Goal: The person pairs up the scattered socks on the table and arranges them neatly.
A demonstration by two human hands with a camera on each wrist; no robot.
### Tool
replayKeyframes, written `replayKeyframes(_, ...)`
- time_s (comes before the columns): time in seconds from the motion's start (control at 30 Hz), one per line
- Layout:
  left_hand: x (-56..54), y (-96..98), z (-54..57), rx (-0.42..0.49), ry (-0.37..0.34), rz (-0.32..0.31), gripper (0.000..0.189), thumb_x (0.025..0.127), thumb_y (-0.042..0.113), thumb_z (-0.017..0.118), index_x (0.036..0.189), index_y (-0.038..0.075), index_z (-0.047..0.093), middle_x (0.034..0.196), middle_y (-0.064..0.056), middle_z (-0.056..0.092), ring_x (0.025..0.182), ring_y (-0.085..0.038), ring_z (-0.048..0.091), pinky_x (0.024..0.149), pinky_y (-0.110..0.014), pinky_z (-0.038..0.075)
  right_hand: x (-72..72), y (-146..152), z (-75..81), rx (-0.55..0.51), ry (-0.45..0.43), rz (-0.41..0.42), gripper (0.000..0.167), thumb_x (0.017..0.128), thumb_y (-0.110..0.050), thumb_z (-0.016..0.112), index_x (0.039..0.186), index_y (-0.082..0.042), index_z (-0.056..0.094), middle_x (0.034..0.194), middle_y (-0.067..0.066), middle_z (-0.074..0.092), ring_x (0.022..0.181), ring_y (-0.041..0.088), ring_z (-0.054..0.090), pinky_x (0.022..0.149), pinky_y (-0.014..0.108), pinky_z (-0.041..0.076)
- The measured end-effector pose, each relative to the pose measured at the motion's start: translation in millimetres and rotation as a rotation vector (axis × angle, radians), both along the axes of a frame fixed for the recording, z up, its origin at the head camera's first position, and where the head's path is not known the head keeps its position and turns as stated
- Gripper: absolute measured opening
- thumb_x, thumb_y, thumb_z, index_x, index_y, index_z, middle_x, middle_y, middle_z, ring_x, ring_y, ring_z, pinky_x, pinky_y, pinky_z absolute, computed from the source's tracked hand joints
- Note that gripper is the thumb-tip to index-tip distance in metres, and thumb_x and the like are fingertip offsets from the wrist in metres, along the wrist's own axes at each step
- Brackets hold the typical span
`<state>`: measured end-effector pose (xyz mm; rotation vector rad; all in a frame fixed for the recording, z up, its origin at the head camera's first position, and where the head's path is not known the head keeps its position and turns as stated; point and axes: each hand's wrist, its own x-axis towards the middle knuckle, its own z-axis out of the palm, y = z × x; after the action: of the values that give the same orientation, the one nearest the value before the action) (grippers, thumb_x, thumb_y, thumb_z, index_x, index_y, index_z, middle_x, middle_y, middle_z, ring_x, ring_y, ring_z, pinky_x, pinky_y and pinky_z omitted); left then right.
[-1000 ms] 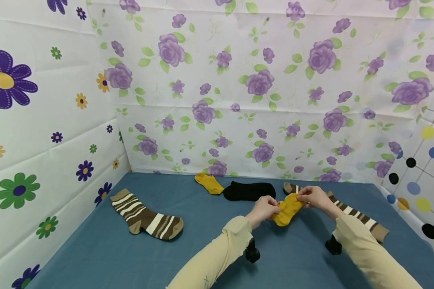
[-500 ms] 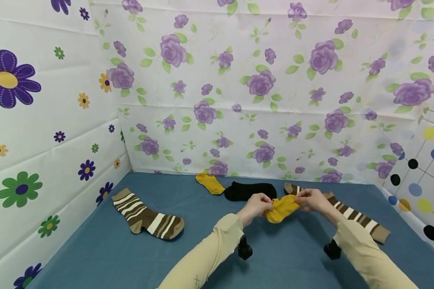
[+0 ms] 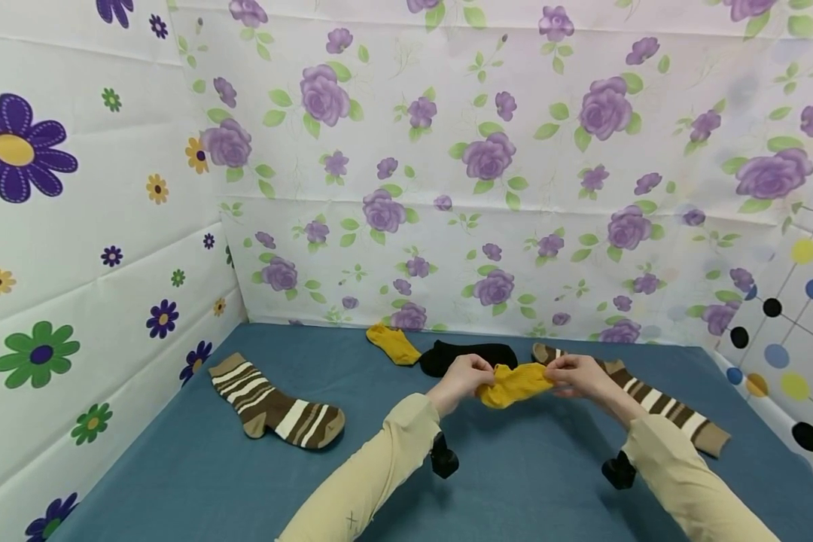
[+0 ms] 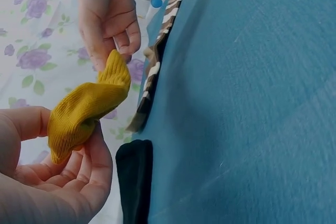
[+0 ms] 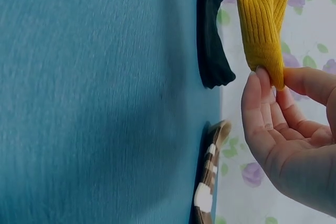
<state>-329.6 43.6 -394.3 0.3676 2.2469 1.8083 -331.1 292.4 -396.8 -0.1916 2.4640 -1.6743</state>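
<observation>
A small ribbed yellow sock (image 3: 515, 385) is stretched sideways between my two hands, held up over the blue tabletop. My left hand (image 3: 462, 382) pinches one end of it between thumb and fingers; the left wrist view shows the sock (image 4: 86, 109) slightly twisted above the curled fingers. At the other end, my right hand (image 3: 579, 378) pinches the sock's edge with thumb and fingertips, seen close in the right wrist view on the sock (image 5: 261, 30). Behind the hands lie a black sock (image 3: 450, 355) and a striped brown sock (image 3: 677, 414), the latter partly covered by my right hand.
Another yellow sock (image 3: 393, 345) lies at the back edge, left of the black one. A second striped brown sock (image 3: 278, 403) is spread out on the left of the blue cloth (image 3: 196, 482). Flower-printed sheets (image 3: 406, 150) stand behind and at the left.
Both hands have shifted left with the yellow sock, my left hand further than my right. The sock has gone from hanging slanted to drawn out nearly level. The other socks have stayed put.
</observation>
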Motion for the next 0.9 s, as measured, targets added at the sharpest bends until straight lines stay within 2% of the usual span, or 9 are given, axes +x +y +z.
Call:
replayKeyframes(0.1,-0.8,-6.2,1.9,0.013,0.002,-0.001,0.006,0.082,0.005,0.062,0.086,0.002,0.058,0.080,-0.005,0.056,0.064,-0.016,0.052,0.064,-0.037,0.048,-0.2,-3.1,0.0,-0.012,0.003,0.016,0.029,0.089,-0.017,0.060,0.103,0.008,0.054,0.094,0.013,0.056,0.082,0.023,0.059,0.077,0.045,0.046)
replayKeyframes(0.27,-1.5,-15.6,5.9,0.032,0.000,-0.005,0.007,0.083,0.004,0.062,0.088,0.000,0.059,0.082,-0.005,0.057,0.065,-0.016,0.053,0.069,-0.043,0.047,1.5,-9.2,3.2,-0.027,0.002,0.042,0.030,0.090,-0.017,0.059,0.105,0.009,0.053,0.095,0.014,0.056,0.091,0.034,0.057,0.078,0.045,0.046)
replayKeyframes(0.4,-2.1,-23.3,9.6,0.031,0.004,-0.015,0.008,0.083,0.005,0.061,0.089,0.000,0.060,0.084,-0.006,0.057,0.066,-0.016,0.053,0.066,-0.039,0.048,2.5,-14.1,6.0,-0.037,0.008,0.064,0.028,0.089,-0.015,0.058,0.104,0.009,0.054,0.093,0.014,0.057,0.093,0.040,0.055,0.078,0.047,0.045)
replayKeyframes(0.5,-2.5,-30.0,12.1,0.033,0.006,-0.019,0.008,0.084,0.005,0.060,0.090,0.000,0.060,0.085,-0.006,0.057,0.068,-0.017,0.053,0.063,-0.036,0.048,1.7,-18.2,6.5,-0.044,0.012,0.088,0.028,0.089,-0.014,0.058,0.103,0.009,0.055,0.092,0.014,0.057,0.091,0.039,0.056,0.078,0.047,0.045)
replayKeyframes(0.7,-2.4,-41.7,14.4,0.040,-0.004,-0.004,0.010,0.084,0.005,0.060,0.091,-0.001,0.059,0.087,-0.008,0.056,0.071,-0.019,0.052,0.068,-0.037,0.048,-0.4,-27.7,4.3,-0.051,0.014,0.126,0.028,0.088,-0.013,0.060,0.103,0.010,0.054,0.089,0.013,0.058,0.085,0.033,0.059,0.077,0.047,0.045)
replayKeyframes(0.9,-2.7,-51.7,13.3,0.034,-0.011,-0.001,0.010,0.084,0.005,0.059,0.092,-0.002,0.058,0.087,-0.009,0.055,0.069,-0.018,0.051,0.067,-0.037,0.047,2.1,-38.4,2.1,-0.063,0.005,0.156,0.028,0.087,-0.011,0.061,0.101,0.011,0.052,0.086,0.013,0.059,0.087,0.040,0.057,0.076,0.048,0.046)
